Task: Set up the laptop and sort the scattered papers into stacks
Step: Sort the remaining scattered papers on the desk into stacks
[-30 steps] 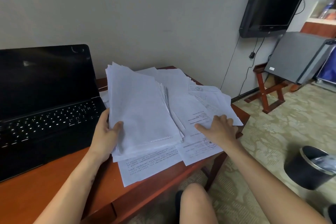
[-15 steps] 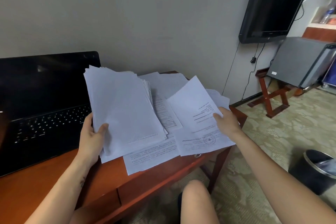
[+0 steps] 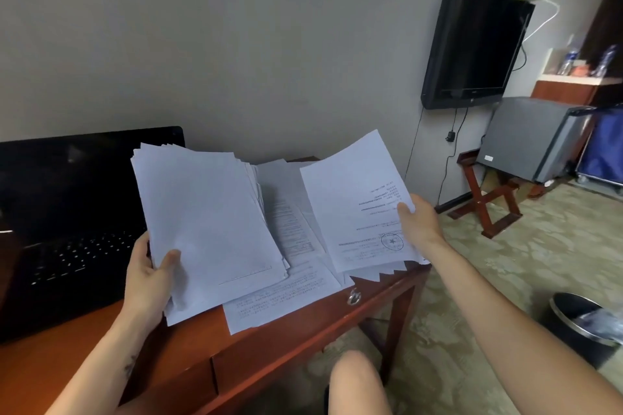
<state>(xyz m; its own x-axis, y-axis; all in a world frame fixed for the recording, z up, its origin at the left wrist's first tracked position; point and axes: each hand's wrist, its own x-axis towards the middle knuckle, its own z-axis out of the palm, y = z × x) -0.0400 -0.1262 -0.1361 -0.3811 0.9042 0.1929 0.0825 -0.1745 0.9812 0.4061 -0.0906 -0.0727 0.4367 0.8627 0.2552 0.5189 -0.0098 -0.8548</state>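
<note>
Centre: a thick stack of papers, blank side up and tilted toward the camera, is raised over the desk. The left hand pinches the stack's lower left corner, thumb on the top face and fingers behind.

At 3 o'clock of the stack, a printed sheet bearing a round stamp near its lower edge is held up at a slant. The right hand grips its right edge, thumb pressed on the printed face and the other fingers hidden underneath.

Between and below the two, loose papers lie overlapping on the desk, fanning past its right edge.

At 9 o'clock of the stack, an open laptop with a dark screen sits on the desk, partly covered by the stack.

At 1 o'clock, a television hangs on the wall. A small grey fridge stands at 2 o'clock, and a black waste bin at 4 o'clock on the floor.
</note>
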